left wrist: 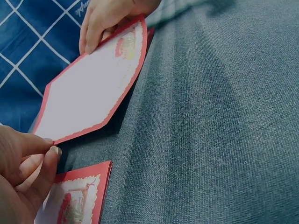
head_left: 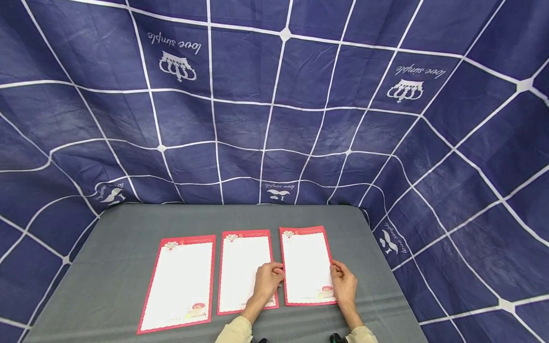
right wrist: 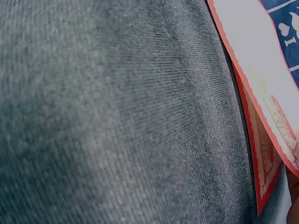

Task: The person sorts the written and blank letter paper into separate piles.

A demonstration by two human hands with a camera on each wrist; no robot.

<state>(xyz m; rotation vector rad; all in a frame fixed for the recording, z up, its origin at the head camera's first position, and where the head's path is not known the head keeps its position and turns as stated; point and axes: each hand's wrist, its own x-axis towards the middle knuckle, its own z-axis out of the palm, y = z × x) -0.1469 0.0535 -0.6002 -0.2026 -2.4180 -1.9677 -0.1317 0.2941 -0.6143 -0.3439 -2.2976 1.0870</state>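
A white sheet of paper with a scalloped red border (head_left: 305, 267) is held at its two long sides. My left hand (head_left: 267, 282) pinches its left edge between thumb and fingers; the left wrist view shows that grip (left wrist: 28, 163) up close. On the opposite edge, my right hand (head_left: 345, 285) grips with thumb and fingers. The held sheet (left wrist: 88, 98) bows upward in the left wrist view. Beneath it, another red-bordered sheet (right wrist: 259, 149) shows in the right wrist view, with a gap between them. Only a bit of the right hand (right wrist: 293, 193) appears there.
To the left lie a middle red-bordered sheet (head_left: 240, 267), partly covered by my left forearm, and a further one (head_left: 177, 281). All are on a grey cloth-covered table (head_left: 240, 216). A navy curtain with white lines (head_left: 240, 124) hangs behind and at the sides.
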